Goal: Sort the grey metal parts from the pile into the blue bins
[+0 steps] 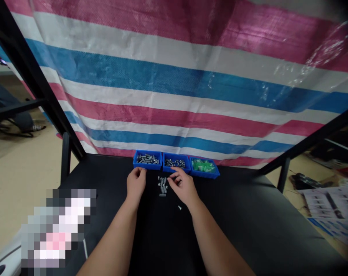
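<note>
1. On the black surface (248,218), a small loose heap of short grey metal cylinders (162,186) is lying between the two hands, just in front of the bins. Exactly what they are is too small to be told, tbh.
2. The left hand (136,183) is held just in front of the first bin, with the fingers curled in narrow. Whether anything tiny is pinched in there can't be told.
3. The right hand (183,186) is kept loosely open right beside the heap, and nothing is seen held in it.
4. Three bins are lined up along the far edge: the left blue bin (147,160) and middle blue bin (176,162) are filled with grey metal pieces, and the right blue bin (204,167) with green bits.
5. One stray metal piece (179,207) is lying apart from the heap, near the right wrist.
6. A pink, white and blue striped tarp (174,88) is hung behind a black metal frame (38,84). A person's leg (7,103) is seen far left, and printed sheets (329,207) are spread on the floor (24,172) at right.
</note>
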A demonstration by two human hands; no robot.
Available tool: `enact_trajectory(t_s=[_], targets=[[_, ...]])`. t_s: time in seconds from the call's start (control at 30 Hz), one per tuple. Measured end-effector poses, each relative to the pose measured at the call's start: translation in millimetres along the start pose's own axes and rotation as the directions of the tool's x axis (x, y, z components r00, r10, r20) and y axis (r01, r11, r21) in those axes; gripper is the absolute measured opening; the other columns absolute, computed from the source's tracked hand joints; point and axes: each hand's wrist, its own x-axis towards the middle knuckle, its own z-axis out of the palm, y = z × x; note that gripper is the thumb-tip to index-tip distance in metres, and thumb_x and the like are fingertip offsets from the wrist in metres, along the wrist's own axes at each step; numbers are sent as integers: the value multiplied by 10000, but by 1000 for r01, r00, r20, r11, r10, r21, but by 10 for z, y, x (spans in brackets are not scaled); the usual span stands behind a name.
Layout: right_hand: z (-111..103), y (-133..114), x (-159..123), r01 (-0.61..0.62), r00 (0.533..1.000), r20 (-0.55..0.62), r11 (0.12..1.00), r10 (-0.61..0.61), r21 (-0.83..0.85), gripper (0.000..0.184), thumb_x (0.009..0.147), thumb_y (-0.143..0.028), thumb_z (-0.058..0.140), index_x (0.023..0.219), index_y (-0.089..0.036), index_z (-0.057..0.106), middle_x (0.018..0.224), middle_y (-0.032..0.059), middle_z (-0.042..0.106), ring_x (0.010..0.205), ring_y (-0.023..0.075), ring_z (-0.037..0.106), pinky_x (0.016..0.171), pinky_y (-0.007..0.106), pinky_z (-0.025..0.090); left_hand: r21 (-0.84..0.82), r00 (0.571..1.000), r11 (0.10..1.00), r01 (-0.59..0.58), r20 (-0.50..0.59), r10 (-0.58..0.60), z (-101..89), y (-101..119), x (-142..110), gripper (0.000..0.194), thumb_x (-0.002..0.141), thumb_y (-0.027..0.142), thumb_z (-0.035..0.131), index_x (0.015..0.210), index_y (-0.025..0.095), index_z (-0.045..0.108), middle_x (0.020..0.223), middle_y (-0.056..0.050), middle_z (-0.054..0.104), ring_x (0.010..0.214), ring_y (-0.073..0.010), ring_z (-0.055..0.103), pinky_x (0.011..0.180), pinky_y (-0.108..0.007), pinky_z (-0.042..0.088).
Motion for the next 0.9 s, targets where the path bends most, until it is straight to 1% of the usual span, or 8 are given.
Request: enact_trajectory(t_s=[0.17,0.33,0.47,0.6,0.67,0.77,0.83,0.9], targets=[[-277,52,-108,-17,987,158,987,42,-157,111,850,-307,656,910,-217,676,642,-21,604,526,108,516,527,233,412,3,1000,1000,-13,12,13,12,-14,-9,261,817,393,561,719,178,671,620,37,557,613,-133,468,605,-231,340],[-491,154,-272,-195,827,499,965,259,-177,309,653,-295,855,906,-237,687,578,-52,642,473,119,574,471,214,364,48,1000,999,-7,30,6,26,4,-31,263,815,392,561,718,177,676,601,38,543,603,-132,459,589,-233,331],[-441,209,-341,-338,752,551,930,361,-146,100,740,-226,757,772,-207,663,531,-36,637,409,119,585,429,202,404,82,999,996,-20,46,17,40,17,-49,259,815,395,564,722,182,676,586,41,532,604,-135,463,592,-233,335],[-392,254,-278,-388,705,623,919,339,-61,147,771,-287,749,702,-183,672,550,3,660,460,134,631,437,205,472,94,997,995,-31,67,25,56,22,-56,241,815,386,574,725,185,671,647,32,588,627,-136,491,618,-233,357],[-353,265,-187,-403,734,616,914,287,55,206,790,-355,748,715,-175,683,586,19,677,507,144,659,484,231,525,93,997,995,-31,73,24,64,19,-55,243,817,389,576,731,184,673,668,27,605,639,-137,501,629,-235,361],[-259,258,-25,-326,928,289,886,233,330,303,825,-464,713,906,-172,705,724,39,706,640,163,707,631,295,601,93,997,995,-26,79,19,73,7,-51,249,820,397,575,754,183,684,679,25,616,650,-140,511,640,-239,363],[-198,254,41,-266,962,62,867,265,422,453,829,-501,704,1152,-187,656,821,41,706,694,177,717,655,321,616,96,996,995,-22,84,14,74,0,-48,246,818,398,578,759,184,686,667,28,608,652,-142,516,643,-240,363],[-160,263,43,-262,960,10,890,278,373,510,851,-484,682,1267,-202,593,813,23,687,643,168,693,586,304,598,95,996,995,-20,89,11,74,-1,-46,242,815,396,581,756,185,686,660,28,606,656,-145,522,644,-241,364]])
